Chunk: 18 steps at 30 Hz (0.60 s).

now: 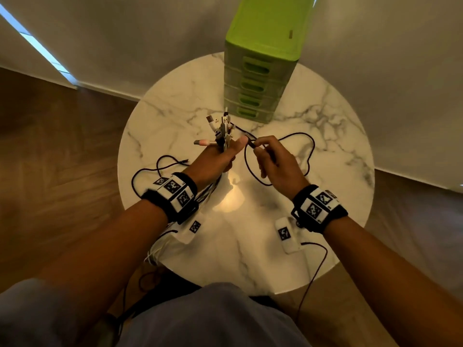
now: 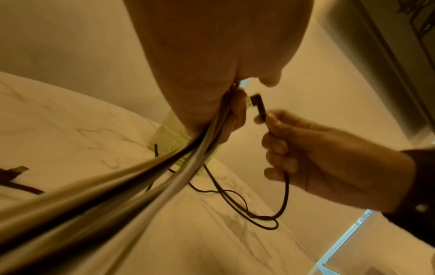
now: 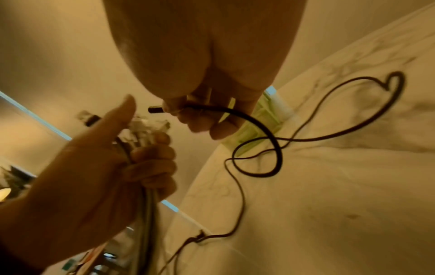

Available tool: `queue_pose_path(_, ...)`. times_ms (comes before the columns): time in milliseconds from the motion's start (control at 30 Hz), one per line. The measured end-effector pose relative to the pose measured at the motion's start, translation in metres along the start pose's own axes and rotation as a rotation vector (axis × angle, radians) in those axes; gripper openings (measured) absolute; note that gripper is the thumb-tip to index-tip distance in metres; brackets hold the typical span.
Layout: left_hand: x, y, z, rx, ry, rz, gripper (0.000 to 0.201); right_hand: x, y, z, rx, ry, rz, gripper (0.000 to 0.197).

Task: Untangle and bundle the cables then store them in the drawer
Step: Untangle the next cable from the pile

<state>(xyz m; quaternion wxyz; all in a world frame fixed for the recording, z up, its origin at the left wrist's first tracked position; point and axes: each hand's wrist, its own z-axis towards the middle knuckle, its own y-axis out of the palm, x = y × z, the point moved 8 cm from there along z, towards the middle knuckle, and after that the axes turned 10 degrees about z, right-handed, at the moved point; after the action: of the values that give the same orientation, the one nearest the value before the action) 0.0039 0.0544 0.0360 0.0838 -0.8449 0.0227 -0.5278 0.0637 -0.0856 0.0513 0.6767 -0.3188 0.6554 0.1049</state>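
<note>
Round marble-patterned bench (image 1: 313,221), seen from above in the head view. Green drawer unit (image 1: 260,71): stands upright at the bench's 12 o'clock edge, several stacked drawers with slotted handles facing the person, all appearing shut. Left hand (image 1: 215,159): raised above the bench centre, fingers curled round a cable bundle (image 1: 223,131) of several white, grey and dark leads; thumb extended upward; connector ends fan out above the fist toward 12 o'clock, one pink-tipped plug pointing to 9 o'clock. The bundle's long strands trail from the underside of the fist toward 6 o'clock and hang over the near bench edge; in the left wrist view they run as a blurred sheaf past the camera. Right hand (image 1: 275,161): just beside the left, at its 3 o'clock, fingers curled and pinching the plug end of a single black cable (image 1: 309,149); the plug tip points at the left thumb and lies close to it, contact not discernible. Remainder of the black cable: loose loops lying on the bench at 2 to 3 o'clock from the hands, one loop passing under the right hand. Second dark cable (image 1: 145,172): loops on the bench at 9 o'clock, near the left wrist. Both wrists carry black bands with printed square markers.
</note>
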Motion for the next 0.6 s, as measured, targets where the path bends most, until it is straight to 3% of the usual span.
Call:
queue_pose_path(67,0.003,0.002,-0.006,0.018,0.020,0.034,0.057,-0.022,0.006,-0.006,-0.016,-0.047,-0.005,0.014)
queue_pose_path(133,0.006,0.002,-0.014,0.042,0.066,-0.008,0.046,-0.033,0.016,-0.014,-0.035,-0.065,-0.017,0.012)
queue_pose_path(200,0.007,-0.005,-0.018,0.076,0.072,-0.108,0.033,-0.032,0.027,-0.024,-0.054,0.005,0.030,0.015)
queue_pose_path(333,0.010,-0.030,-0.023,0.127,0.024,-0.316,0.036,-0.024,0.054,-0.054,-0.162,0.085,0.059,0.032)
queue_pose_path(467,0.023,-0.039,-0.035,0.106,0.083,-0.372,0.033,-0.041,0.045,-0.054,0.031,-0.012,0.045,0.031)
queue_pose_path(600,0.027,-0.041,-0.044,0.104,0.115,-0.371,0.047,-0.064,0.038,-0.042,0.146,-0.080,0.053,0.029)
